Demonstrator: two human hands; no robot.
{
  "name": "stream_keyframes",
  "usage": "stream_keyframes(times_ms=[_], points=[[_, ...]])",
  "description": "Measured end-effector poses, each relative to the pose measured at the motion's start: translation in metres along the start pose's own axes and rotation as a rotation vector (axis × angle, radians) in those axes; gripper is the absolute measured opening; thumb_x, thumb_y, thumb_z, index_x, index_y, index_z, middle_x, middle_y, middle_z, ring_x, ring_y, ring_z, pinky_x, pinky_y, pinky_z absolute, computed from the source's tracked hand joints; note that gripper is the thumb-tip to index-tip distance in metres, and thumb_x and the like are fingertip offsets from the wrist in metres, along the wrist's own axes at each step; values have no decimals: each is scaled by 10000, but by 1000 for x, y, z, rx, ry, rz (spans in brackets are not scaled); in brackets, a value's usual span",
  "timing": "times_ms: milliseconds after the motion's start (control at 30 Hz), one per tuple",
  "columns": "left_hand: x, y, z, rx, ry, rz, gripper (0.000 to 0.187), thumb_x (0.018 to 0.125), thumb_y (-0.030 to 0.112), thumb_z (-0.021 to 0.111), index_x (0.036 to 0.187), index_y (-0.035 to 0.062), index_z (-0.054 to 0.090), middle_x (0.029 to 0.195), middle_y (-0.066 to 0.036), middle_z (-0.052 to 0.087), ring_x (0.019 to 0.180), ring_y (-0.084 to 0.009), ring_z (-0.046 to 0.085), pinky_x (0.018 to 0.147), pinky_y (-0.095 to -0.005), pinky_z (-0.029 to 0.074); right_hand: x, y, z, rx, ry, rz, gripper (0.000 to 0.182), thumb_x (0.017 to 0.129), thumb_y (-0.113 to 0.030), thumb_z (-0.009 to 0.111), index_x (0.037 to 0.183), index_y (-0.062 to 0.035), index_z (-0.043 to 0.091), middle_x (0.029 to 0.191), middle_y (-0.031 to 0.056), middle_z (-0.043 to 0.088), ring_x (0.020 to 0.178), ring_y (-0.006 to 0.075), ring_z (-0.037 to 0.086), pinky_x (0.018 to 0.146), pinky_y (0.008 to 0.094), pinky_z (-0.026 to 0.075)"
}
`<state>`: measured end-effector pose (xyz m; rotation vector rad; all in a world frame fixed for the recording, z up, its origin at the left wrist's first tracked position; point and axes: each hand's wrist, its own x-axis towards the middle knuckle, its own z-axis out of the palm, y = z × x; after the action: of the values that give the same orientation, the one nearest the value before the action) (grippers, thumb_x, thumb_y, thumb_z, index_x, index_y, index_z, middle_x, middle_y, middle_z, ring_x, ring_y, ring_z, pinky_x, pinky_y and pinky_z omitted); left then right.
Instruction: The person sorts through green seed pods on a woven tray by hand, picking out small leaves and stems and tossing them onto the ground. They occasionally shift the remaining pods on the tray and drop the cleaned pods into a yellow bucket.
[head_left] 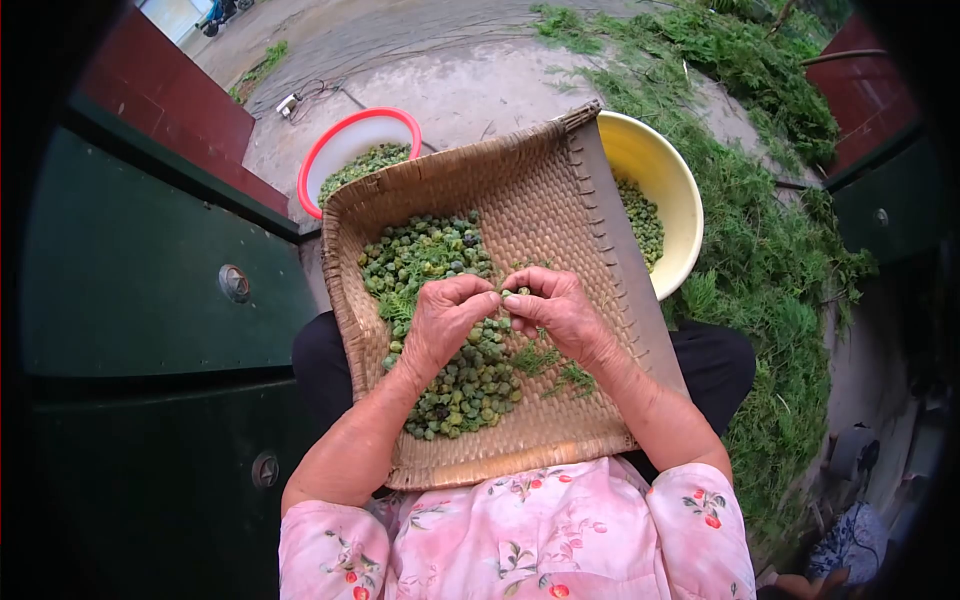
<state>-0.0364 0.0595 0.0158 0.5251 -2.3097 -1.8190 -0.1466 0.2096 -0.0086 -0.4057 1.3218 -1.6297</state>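
A woven wicker winnowing tray (530,220) rests across my lap. Small green conifer cones (460,390) are heaped over its left half, with feathery green sprigs (400,305) among them. My left hand (452,312) is closed in a pinch above the heap, its thumb and forefinger tips meeting those of the other hand. Between the fingertips of my right hand (560,312) is a small green cone (522,291). Whatever the left fingertips pinch is too small to make out. Loose sprigs (535,358) lie on the tray below the right hand.
Beyond the tray's left corner stands a red-rimmed white basin (310,165) with green cones in it. A yellow basin (682,215), also holding cones, is to the right. Cut conifer branches (770,330) cover the ground there. Dark green door panels (150,270) flank my left side.
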Motion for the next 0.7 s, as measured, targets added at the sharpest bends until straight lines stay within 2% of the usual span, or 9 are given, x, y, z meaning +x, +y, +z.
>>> stream_keyframes(times_ms=[100, 200, 267, 300, 400, 433, 567, 667, 700], points=[[-1, 0, 1, 12, 31, 2, 158, 836, 138, 624, 785, -11, 643, 678, 10, 587, 634, -54, 512, 579, -231, 418, 0, 1, 0, 61, 6, 42, 178, 871, -105, 636, 1007, 6, 605, 704, 28, 620, 574, 77, 582, 466, 194, 445], [-1, -3, 0, 30, 44, 39, 160, 836, 134, 623, 759, -7, 626, 665, 10, 578, 632, -53, 509, 572, -236, 413, 5, -2, -17, 165, 164, -26, 158, 874, -96, 627, 991, 6, 594, 718, 34, 622, 581, 87, 590, 473, 207, 464], [-1, -2, 2, 75, -6, 67, 162, 832, 135, 630, 750, -4, 617, 658, 6, 572, 636, -47, 505, 566, -240, 407, 10, -1, -35, 263, 281, -69, 156, 881, -75, 604, 1010, 2, 557, 777, 71, 623, 634, 134, 614, 505, 239, 493], [-1, -3, 3, 224, -72, 81, 176, 834, 147, 655, 754, -4, 613, 655, -33, 584, 600, -105, 533, 561, -279, 421, 12, -2, -44, 332, 325, -97, 159, 883, -70, 598, 1016, 2, 549, 797, 81, 622, 652, 146, 619, 513, 245, 496], [-2, -16, 13, 520, -130, 394, 157, 839, 174, 649, 795, 23, 648, 712, -116, 620, 635, -247, 608, 593, -339, 488, 16, -1, -83, 465, 461, -192, 178, 900, -55, 556, 1059, 8, 508, 853, 108, 611, 749, 200, 632, 594, 291, 520], [-3, -15, 21, 410, -45, 472, 133, 837, 168, 648, 831, 35, 656, 793, -116, 655, 731, -292, 639, 655, -360, 518, 20, 3, -100, 504, 498, -229, 187, 906, -53, 544, 1074, 12, 496, 871, 120, 607, 779, 215, 632, 624, 306, 529], [-1, -23, 19, 442, -46, 465, 110, 820, 138, 661, 864, 37, 660, 818, -111, 663, 763, -271, 655, 681, -349, 530, 22, -5, -132, 804, 622, -345, 255, 931, -44, 485, 1161, 40, 414, 1021, 214, 556, 931, 310, 604, 771, 381, 547], [3, -18, 12, 427, 12, 452, 103, 804, 108, 675, 865, 27, 659, 821, -108, 666, 760, -254, 657, 677, -335, 528, 16, -14, -143, 884, 714, -408, 300, 941, -41, 462, 1201, 67, 358, 1133, 278, 475, 1011, 386, 561, 842, 417, 540], [4, -14, 10, 408, 60, 439, 100, 798, 97, 679, 862, 23, 659, 820, -106, 667, 758, -247, 658, 677, -328, 528, 13, -15, -147, 884, 702, -440, 324, 938, -33, 465, 1212, 85, 339, 1184, 294, 428, 1072, 422, 531, 905, 447, 525]])
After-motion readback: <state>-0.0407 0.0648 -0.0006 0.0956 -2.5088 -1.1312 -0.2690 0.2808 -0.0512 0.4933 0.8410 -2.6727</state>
